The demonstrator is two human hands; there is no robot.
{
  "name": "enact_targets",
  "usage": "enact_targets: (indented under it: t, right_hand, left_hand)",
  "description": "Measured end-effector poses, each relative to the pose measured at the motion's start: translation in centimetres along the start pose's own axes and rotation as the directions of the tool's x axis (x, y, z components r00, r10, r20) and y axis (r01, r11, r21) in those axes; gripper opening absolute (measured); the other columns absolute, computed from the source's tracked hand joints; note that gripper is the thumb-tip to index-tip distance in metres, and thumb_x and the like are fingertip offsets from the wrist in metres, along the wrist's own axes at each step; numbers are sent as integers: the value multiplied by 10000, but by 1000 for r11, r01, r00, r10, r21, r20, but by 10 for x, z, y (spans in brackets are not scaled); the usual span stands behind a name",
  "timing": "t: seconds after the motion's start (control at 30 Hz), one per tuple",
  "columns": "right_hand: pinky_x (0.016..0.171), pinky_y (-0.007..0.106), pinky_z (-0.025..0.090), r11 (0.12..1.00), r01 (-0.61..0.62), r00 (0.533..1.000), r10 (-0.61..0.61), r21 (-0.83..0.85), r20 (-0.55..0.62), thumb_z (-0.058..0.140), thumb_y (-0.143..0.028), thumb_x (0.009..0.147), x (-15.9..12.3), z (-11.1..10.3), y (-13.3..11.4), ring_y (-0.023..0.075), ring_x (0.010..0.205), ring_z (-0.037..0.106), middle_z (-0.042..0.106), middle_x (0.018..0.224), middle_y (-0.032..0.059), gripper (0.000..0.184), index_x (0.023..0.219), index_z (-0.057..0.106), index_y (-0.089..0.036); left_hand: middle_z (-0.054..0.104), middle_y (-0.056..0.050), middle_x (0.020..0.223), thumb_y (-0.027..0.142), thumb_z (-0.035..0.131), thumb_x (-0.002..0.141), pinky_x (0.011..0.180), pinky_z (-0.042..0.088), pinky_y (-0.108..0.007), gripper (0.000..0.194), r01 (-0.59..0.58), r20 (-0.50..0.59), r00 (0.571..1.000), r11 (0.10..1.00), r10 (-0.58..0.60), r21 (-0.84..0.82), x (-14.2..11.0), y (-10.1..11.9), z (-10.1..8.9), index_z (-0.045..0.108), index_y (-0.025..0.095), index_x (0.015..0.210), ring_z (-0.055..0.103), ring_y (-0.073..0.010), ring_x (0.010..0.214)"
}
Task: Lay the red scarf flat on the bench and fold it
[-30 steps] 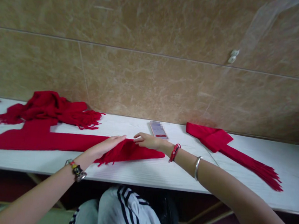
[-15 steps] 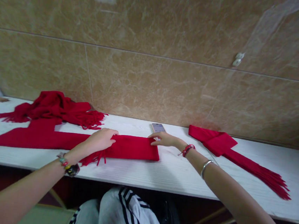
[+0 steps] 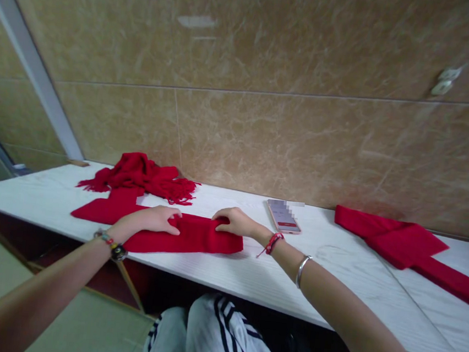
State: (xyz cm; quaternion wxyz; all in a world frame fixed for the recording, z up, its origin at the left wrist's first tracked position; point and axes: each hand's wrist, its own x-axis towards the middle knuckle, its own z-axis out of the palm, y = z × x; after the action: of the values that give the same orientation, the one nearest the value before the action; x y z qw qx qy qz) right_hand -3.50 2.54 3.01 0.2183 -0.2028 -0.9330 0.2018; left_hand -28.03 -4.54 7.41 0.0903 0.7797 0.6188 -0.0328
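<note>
A long red scarf [image 3: 195,234] lies flattened and layered along the white tabletop. My left hand [image 3: 156,219] grips its upper edge near the middle, fingers bent over the cloth. Closer to the right end, my right hand [image 3: 233,221] has curled fingers on the cloth, and a bulge rises under them. Leftward, the scarf runs on to a pointed fold, where a strip leads up towards a crumpled, fringed red heap [image 3: 143,175]. Whether heap and strip are one piece I cannot tell.
A phone [image 3: 283,217] with its screen lit lies behind my right hand. Another folded red scarf [image 3: 398,241] lies at the right. A tiled wall [image 3: 263,140] borders the back of the white table [image 3: 258,275]. My knees [image 3: 219,329] are below its front edge.
The view has swung left. My right hand has moved inward from the scarf's right end, closer to my left hand, and the cloth under it now bulges. The fringe beside my left hand no longer shows.
</note>
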Motion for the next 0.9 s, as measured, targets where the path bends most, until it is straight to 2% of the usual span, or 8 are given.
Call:
enact_targets:
  t: [0.1, 0.27, 0.37, 0.43, 0.53, 0.67, 0.77, 0.9]
  right_hand:
    - [784, 280, 444, 999, 27, 999, -27, -31, -19, 636, -126, 724, 1, -1, -8, 176, 842, 611, 682, 942, 91, 214, 937, 655, -123]
    - [748, 270, 438, 999, -5, 999, 7, -42, 44, 641, -252, 755, -12, -12, -6, 170, 831, 597, 665, 976, 75, 282, 1018, 616, -155]
    - [660, 267, 435, 993, -54, 969, 78, -107, 235, 643, -384, 744, -19, -22, -1, 171, 723, 579, 666, 873, 76, 320, 946, 621, -137]
    - [638, 263, 424, 991, -35, 950, 73, -127, 303, 658, -411, 722, -19, -27, -2, 164, 683, 557, 654, 809, 57, 317, 880, 616, -139]
    - [689, 266, 407, 991, 94, 962, -66, -97, 266, 656, -406, 726, -14, -35, -15, 156, 705, 539, 624, 782, 30, 290, 847, 592, -151]
    - [635, 239, 385, 984, 177, 965, -170, -22, 200, 642, -392, 740, -6, -52, -45, 134, 671, 508, 578, 746, 7, 283, 866, 569, -149]
    - [594, 228, 375, 992, 120, 981, -123, 31, 153, 620, -400, 752, -10, -73, -62, 121, 646, 492, 565, 737, -6, 303, 913, 566, -150]
    - [606, 236, 405, 974, -59, 994, 37, 217, 103, 604, -418, 743, -37, -108, -64, 130, 689, 529, 591, 790, 9, 342, 940, 557, -143]
  left_hand:
    - [585, -95, 1179, 408, 638, 670, 897, 400, -291, 565, -84, -101, 991, 996, 83, -8, 12, 17, 11, 529, 169, 1170, 550, -240, 1049]
    - [643, -74, 1024, 302, 556, 771, 845, 409, -272, 252, -231, -107, 966, 972, 234, 33, 18, 31, 6, 634, 186, 981, 581, -212, 949]
    - [647, -68, 997, 251, 554, 778, 858, 390, -264, 186, -246, -103, 962, 966, 253, 78, 7, 29, -18, 656, 189, 921, 573, -206, 951]
    - [647, -44, 1006, 240, 565, 776, 880, 368, -247, 160, -251, -117, 959, 964, 260, 88, -3, 21, -40, 664, 208, 898, 562, -193, 966]
    - [652, -3, 971, 246, 572, 788, 849, 359, -185, 136, -246, -62, 965, 963, 253, 111, -16, -2, -77, 672, 213, 875, 563, -152, 923]
    - [643, 22, 976, 166, 538, 821, 842, 334, -141, 167, -117, -71, 989, 978, 131, 174, -30, -33, -119, 644, 145, 949, 528, -97, 901]
    - [639, 28, 976, 142, 501, 849, 853, 321, -138, 188, -79, -92, 991, 978, 98, 191, -33, -37, -138, 619, 91, 987, 514, -83, 913]
    - [637, 36, 975, 143, 468, 871, 823, 310, -120, 217, -96, -154, 980, 973, 129, 208, -19, -19, -150, 603, 65, 1021, 514, -69, 889]
